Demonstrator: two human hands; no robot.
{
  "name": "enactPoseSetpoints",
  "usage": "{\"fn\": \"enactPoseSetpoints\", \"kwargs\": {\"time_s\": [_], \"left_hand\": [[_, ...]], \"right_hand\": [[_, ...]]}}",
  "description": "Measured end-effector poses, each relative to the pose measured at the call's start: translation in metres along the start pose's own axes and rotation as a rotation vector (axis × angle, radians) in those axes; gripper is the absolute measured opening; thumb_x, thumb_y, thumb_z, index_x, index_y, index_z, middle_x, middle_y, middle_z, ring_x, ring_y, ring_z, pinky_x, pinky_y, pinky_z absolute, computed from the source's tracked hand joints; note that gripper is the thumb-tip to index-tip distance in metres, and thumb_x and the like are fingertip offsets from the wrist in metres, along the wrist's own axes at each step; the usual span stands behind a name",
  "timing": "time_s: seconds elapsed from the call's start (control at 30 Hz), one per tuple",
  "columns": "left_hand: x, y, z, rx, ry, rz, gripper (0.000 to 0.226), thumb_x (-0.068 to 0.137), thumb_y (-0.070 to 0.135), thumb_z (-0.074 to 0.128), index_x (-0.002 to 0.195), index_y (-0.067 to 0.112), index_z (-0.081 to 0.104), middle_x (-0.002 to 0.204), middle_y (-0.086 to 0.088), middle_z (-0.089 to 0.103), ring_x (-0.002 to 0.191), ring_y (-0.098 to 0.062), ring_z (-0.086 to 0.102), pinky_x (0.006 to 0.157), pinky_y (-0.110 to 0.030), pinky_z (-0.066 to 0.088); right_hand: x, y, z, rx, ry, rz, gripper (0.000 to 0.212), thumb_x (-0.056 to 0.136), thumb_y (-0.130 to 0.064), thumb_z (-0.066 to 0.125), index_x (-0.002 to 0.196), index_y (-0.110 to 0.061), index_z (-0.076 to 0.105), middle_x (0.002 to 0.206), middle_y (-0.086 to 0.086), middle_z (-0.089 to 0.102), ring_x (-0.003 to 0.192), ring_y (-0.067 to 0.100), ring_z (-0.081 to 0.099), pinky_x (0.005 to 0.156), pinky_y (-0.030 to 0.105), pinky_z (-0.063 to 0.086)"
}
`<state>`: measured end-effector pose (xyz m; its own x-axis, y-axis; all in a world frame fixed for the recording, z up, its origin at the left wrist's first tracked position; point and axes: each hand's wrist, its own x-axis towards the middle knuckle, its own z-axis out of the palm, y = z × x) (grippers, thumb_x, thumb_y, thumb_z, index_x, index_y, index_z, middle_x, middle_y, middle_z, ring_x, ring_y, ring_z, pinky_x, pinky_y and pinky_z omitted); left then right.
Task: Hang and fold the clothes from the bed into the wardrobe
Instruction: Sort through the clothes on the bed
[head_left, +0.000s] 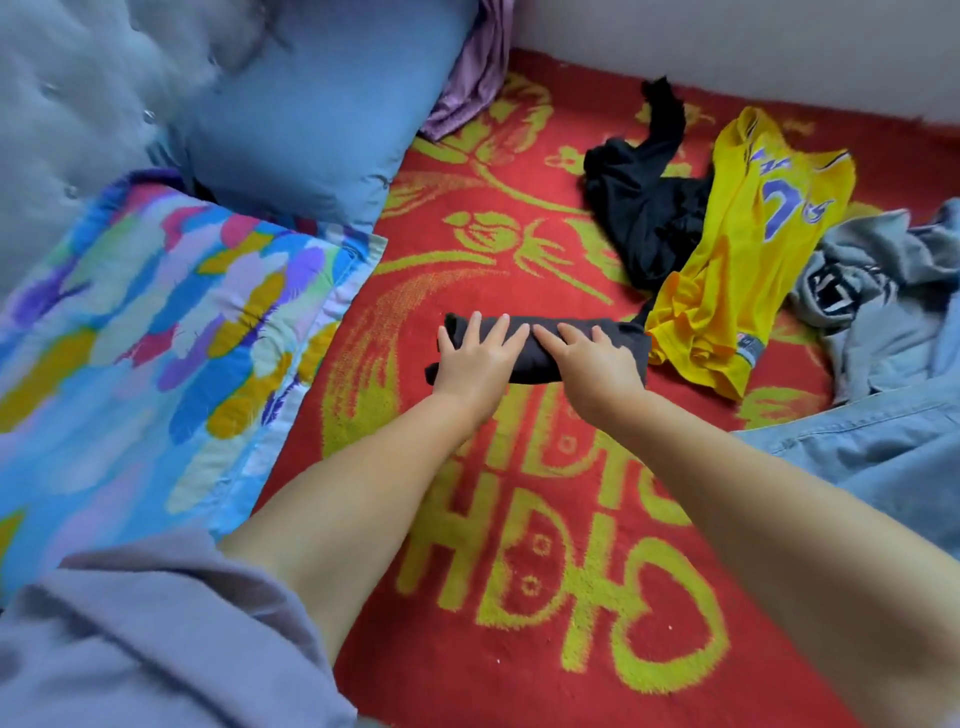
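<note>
A dark garment (626, 343), folded into a narrow strip, lies across the red and yellow bedspread (519, 519). My left hand (480, 356) presses flat on its left half with fingers spread. My right hand (592, 358) presses flat on its right half, fingers straight and pointing left. Behind and to the right lie a crumpled black garment (644, 208), a yellow jersey (748, 244) with purple numbers, a grey garment (883, 280) and light blue denim (872, 447). No wardrobe is in view.
A blue pillow (311, 119) and a multicoloured pillow (156, 332) sit at the left against a tufted grey headboard (67, 88). A purple cloth (478, 73) is bunched at the back. A pale wall (727, 41) borders the bed's far side.
</note>
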<state>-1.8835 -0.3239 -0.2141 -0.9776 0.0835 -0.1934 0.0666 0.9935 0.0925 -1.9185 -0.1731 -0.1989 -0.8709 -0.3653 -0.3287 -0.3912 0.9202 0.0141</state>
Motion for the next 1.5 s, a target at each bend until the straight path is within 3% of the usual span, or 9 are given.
{"fn": "enactPoseSetpoints", "kwargs": {"time_s": [0.17,0.3,0.6,0.83,0.93,1.2,1.37,1.5], "left_hand": [[-0.099,0.0,-0.086,0.033,0.181,-0.15,0.068,0.096,0.0,0.037,0.153,0.028,0.01,0.16,-0.003,0.009,0.147,-0.033,0.003,0.112,-0.06,0.015],[-0.231,0.002,-0.113,0.097,0.202,-0.334,0.069,0.095,0.0,0.037,0.153,0.027,0.01,0.159,-0.002,0.012,0.146,-0.031,0.007,0.113,-0.054,0.02],[-0.521,0.013,-0.105,0.074,0.207,-0.821,0.083,0.088,-0.007,0.045,0.153,0.024,0.003,0.159,-0.004,0.006,0.146,-0.033,0.005,0.109,-0.049,0.033],[-0.762,0.049,-0.046,0.061,0.132,-1.171,0.069,0.094,0.002,0.037,0.153,0.021,0.006,0.159,-0.007,0.009,0.145,-0.034,0.01,0.108,-0.05,0.034],[-0.864,0.068,-0.019,0.018,0.091,-1.288,0.074,0.093,0.002,0.044,0.153,0.023,0.006,0.159,-0.006,0.009,0.146,-0.033,0.009,0.107,-0.049,0.035],[-1.092,0.11,0.024,-0.086,-0.091,-1.438,0.087,0.085,-0.013,0.044,0.152,0.027,0.005,0.158,-0.008,0.008,0.145,-0.036,0.01,0.1,-0.048,0.042],[-1.147,0.089,0.029,-0.141,-0.036,-1.467,0.085,0.084,-0.012,0.046,0.152,0.023,0.008,0.153,-0.009,0.015,0.142,-0.037,0.017,0.095,-0.046,0.046],[-1.164,0.043,0.04,-0.173,-0.046,-1.415,0.075,0.087,-0.007,0.048,0.15,0.018,0.015,0.144,-0.011,0.029,0.131,-0.037,0.034,0.091,-0.045,0.049]], "right_hand": [[-0.084,-0.038,-0.083,-0.029,0.154,-0.183,0.08,0.095,-0.008,0.048,0.152,-0.035,-0.001,0.158,0.002,0.015,0.144,0.038,0.014,0.111,0.064,0.019],[-0.176,-0.092,-0.104,-0.155,0.238,-0.454,0.076,0.095,-0.012,0.046,0.153,-0.032,0.001,0.156,0.007,0.022,0.143,0.036,0.021,0.114,0.062,0.006],[-0.361,-0.237,-0.095,-0.253,0.331,-1.012,0.072,0.095,-0.011,0.042,0.153,-0.033,0.004,0.152,0.009,0.028,0.143,0.031,0.022,0.116,0.053,0.014],[-0.538,-0.364,-0.026,-0.351,0.244,-1.391,0.073,0.093,-0.02,0.044,0.153,-0.032,0.004,0.154,0.008,0.026,0.142,0.029,0.024,0.115,0.05,0.018],[-0.622,-0.414,0.011,-0.393,0.226,-1.516,0.079,0.092,-0.018,0.05,0.153,-0.031,0.002,0.153,0.009,0.027,0.141,0.029,0.024,0.116,0.049,0.018],[-0.822,-0.508,0.102,-0.377,0.066,-1.667,0.082,0.091,-0.009,0.054,0.153,-0.032,0.005,0.15,0.008,0.032,0.137,0.032,0.031,0.112,0.054,0.026],[-0.854,-0.553,0.118,-0.314,0.026,-1.671,0.087,0.089,-0.007,0.054,0.152,-0.034,0.002,0.151,0.002,0.029,0.137,0.029,0.032,0.109,0.047,0.032],[-0.842,-0.592,0.132,-0.281,0.008,-1.643,0.091,0.085,0.001,0.05,0.152,-0.031,-0.003,0.149,0.001,0.031,0.131,0.028,0.038,0.091,0.039,0.048]]}}
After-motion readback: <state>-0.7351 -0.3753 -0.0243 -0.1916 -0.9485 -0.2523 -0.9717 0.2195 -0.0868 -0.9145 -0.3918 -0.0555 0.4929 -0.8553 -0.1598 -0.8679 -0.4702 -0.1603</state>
